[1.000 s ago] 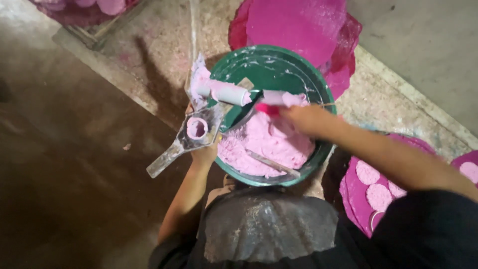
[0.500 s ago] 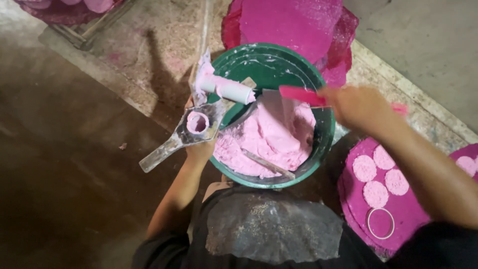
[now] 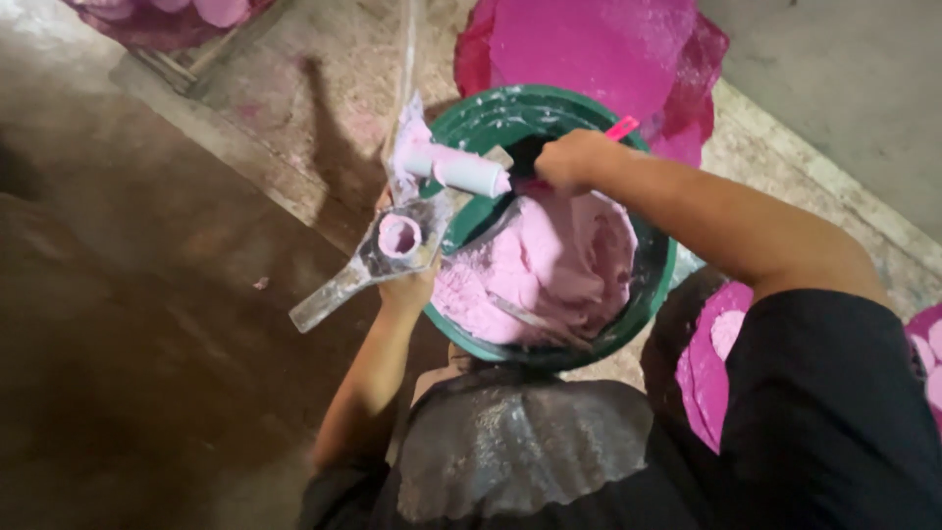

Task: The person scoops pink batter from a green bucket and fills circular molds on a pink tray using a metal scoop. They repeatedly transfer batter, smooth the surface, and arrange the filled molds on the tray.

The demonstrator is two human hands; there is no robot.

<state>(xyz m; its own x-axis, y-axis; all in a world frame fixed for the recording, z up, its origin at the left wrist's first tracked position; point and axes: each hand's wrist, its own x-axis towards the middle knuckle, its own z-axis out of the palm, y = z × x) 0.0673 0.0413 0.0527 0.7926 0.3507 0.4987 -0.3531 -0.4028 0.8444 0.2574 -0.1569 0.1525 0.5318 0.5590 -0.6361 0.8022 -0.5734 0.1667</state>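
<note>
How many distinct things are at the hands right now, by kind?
Green basin of pink paste: 1
Metal ring mould with handle, at the left hand: 1
Pink-coated cylinder: 1
Pink-handled tool, in the right hand: 1
Pink sheets with discs: 1
Total: 5

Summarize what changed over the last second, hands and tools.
The right hand with its pink tool swung out right of the basin, then came back over the pink paste, now by the roller. The left hand stayed gripping the metal mould at the rim; basin unmoved.
</note>
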